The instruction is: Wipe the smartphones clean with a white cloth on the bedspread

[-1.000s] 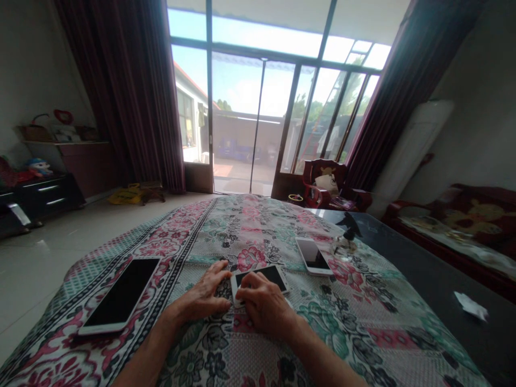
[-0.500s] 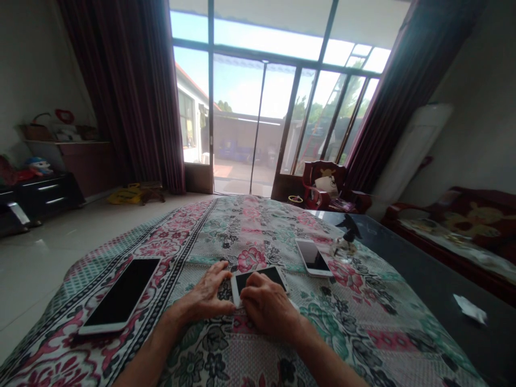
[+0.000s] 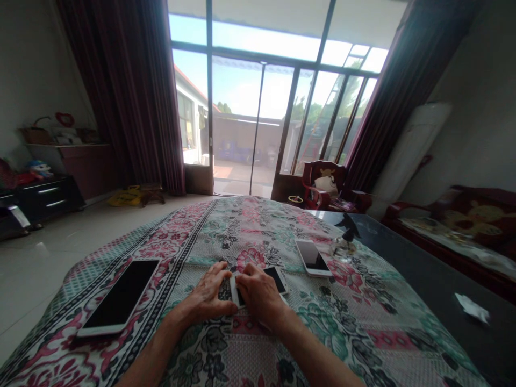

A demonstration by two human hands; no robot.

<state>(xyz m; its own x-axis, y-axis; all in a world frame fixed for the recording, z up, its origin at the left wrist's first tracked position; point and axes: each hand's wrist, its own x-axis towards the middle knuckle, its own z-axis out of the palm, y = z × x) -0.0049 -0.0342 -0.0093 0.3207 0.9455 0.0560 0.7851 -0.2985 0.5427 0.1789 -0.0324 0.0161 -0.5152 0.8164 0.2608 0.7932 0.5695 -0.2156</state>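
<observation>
Curling over the middle of a white phone (image 3: 276, 280) with a black glass front, the right hand (image 3: 258, 293) has its fingers bent and drawn together near the phone's left end; whether they pinch anything cannot be told. The left hand (image 3: 207, 293) is partly open, thumb well apart from the fingers, its tips at the corners of that same end, with no clear grip. The phone lies flat and slightly slanted between the hands, a slim slab with rounded corners.

Beneath is a woven cloth (image 3: 334, 336) of pink and green flowers, softly creased, over a desk whose dark, glossy top (image 3: 423, 263) shows at the right. A larger phone (image 3: 120, 296) lies flat to the left; another phone (image 3: 312, 258) lies beyond the right hand, beside a clear glass bottle (image 3: 342, 248) with a black top. Crumpled white paper (image 3: 471, 308) sits on the bare glossy part.

Purple curtains (image 3: 124, 102) frame the glass doors (image 3: 250, 118), with a red wooden chair (image 3: 316, 188) nearby. The cloth's left edge hangs toward pale floor tiles (image 3: 24, 274); open cloth separates the left hand from the larger phone.
</observation>
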